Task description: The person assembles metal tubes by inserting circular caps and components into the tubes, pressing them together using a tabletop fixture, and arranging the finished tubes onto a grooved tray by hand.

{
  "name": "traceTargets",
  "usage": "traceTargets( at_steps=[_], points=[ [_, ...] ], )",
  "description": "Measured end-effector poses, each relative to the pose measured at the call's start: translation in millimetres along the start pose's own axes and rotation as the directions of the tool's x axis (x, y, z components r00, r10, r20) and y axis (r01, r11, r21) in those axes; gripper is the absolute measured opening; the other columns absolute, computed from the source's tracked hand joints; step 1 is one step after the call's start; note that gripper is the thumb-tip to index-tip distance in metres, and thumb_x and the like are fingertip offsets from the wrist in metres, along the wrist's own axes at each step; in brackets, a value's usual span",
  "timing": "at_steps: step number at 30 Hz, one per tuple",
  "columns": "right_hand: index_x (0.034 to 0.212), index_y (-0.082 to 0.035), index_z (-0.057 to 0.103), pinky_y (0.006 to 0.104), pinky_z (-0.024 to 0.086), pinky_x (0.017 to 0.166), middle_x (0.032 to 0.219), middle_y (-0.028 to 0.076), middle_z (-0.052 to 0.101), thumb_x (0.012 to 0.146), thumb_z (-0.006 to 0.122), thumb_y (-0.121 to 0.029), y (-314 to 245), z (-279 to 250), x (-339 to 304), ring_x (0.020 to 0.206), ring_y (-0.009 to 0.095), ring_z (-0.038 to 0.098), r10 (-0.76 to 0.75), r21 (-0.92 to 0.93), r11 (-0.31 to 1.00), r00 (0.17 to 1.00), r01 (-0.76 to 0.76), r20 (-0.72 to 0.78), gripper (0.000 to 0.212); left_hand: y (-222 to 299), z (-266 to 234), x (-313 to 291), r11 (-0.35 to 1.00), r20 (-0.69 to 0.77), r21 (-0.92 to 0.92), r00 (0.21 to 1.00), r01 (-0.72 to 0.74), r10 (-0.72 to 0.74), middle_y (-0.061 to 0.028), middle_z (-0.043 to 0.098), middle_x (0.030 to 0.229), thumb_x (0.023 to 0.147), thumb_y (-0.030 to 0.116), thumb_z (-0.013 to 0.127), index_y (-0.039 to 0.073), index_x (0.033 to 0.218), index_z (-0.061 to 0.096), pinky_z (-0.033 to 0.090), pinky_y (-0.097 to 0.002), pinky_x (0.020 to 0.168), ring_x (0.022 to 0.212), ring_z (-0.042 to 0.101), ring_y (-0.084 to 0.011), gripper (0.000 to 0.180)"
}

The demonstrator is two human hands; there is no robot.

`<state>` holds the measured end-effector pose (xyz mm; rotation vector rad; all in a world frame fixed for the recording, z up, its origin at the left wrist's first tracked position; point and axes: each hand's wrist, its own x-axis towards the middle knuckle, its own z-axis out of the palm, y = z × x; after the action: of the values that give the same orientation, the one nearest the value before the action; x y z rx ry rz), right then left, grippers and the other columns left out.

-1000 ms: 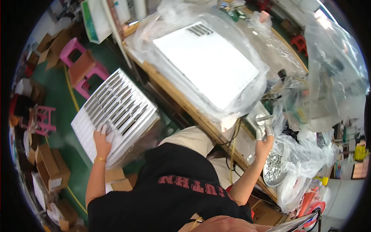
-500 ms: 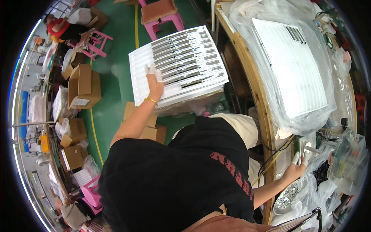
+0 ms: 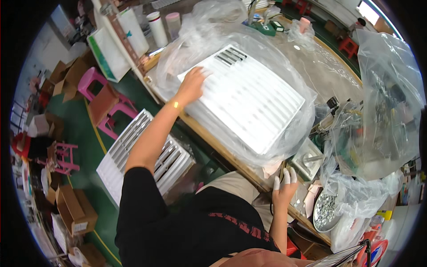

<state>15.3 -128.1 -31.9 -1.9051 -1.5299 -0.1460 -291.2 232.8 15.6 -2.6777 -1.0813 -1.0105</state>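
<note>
A white ribbed tray [image 3: 253, 102] lies on clear plastic sheeting on the workbench, with several slim dark-and-silver bars [image 3: 230, 56] side by side in its far left part. My left hand [image 3: 192, 84] reaches over the tray's left edge, its white-covered fingertips blurred against the white surface; whether they hold anything is hidden by the blur. Beside a small metal fixture [image 3: 308, 159] at the bench's near edge, my right hand [image 3: 284, 190] has white-covered fingertips raised and apart, with nothing visible in them. Under my left arm sits another white tray [image 3: 111, 178], filled with rows of silvery bars.
A round metal dish [image 3: 327, 212] of small shiny pieces stands right of my right hand. Clear plastic bags [image 3: 378, 111] crowd the bench's right side. Bottles [image 3: 156, 29] stand at the far left end. Pink stools [image 3: 109, 102] and cardboard boxes [image 3: 75, 209] are on the green floor.
My view has turned toward the bench. My left hand has left the bar-filled tray and come over the bench tray. My right hand has drawn back from the metal fixture, fingers parted.
</note>
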Motion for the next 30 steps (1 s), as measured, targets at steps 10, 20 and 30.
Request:
traceTargets(
  at_steps=[10, 20, 30],
  points=[
    [0.111, -0.004, 0.058, 0.0447, 0.039, 0.089, 0.118, 0.019, 0.052, 0.078, 0.066, -0.012, -1.3, 3.5, 3.7, 0.102, 0.039, 0.048, 0.106, -0.011, 0.994, 0.994, -0.106, 0.025, 0.035, -30.3, 94.3, 184.3, 0.866, 0.665, 0.380, 0.747, -0.325, -0.011, -0.0149, 0.041, 0.136, 0.074, 0.005, 0.066, 0.014, 0.144, 0.024, 0.028, -0.0495, 0.106, 0.132, 0.031, -0.0307, 0.082],
    [0.108, -0.005, 0.059, 0.0441, 0.040, 0.089, 0.114, 0.016, 0.055, 0.076, 0.066, -0.008, -4.5, 2.3, 11.0, 0.101, 0.037, 0.050, 0.118, -0.027, 0.993, 0.991, -0.116, 0.062, 0.033, -35.0, 94.2, 208.9, 0.824, 0.829, 0.361, 0.555, -0.436, -0.069, -0.0173, 0.041, 0.133, 0.068, 0.010, 0.072, 0.010, 0.136, 0.035, 0.025, -0.0471, 0.109, 0.130, 0.032, -0.0306, 0.078],
    [0.109, -0.005, 0.059, 0.0432, 0.040, 0.086, 0.112, 0.015, 0.056, 0.076, 0.065, -0.007, -3.4, 1.2, 11.4, 0.097, 0.035, 0.052, 0.103, -0.021, 0.995, 0.992, -0.102, 0.072, 0.033, -30.7, 93.4, 199.8, 0.865, 0.805, 0.262, 0.591, -0.427, 0.048, -0.0187, 0.047, 0.121, 0.068, 0.001, 0.068, 0.000, 0.119, 0.047, 0.040, -0.0365, 0.097, 0.117, 0.045, -0.0330, 0.056]
  ],
)
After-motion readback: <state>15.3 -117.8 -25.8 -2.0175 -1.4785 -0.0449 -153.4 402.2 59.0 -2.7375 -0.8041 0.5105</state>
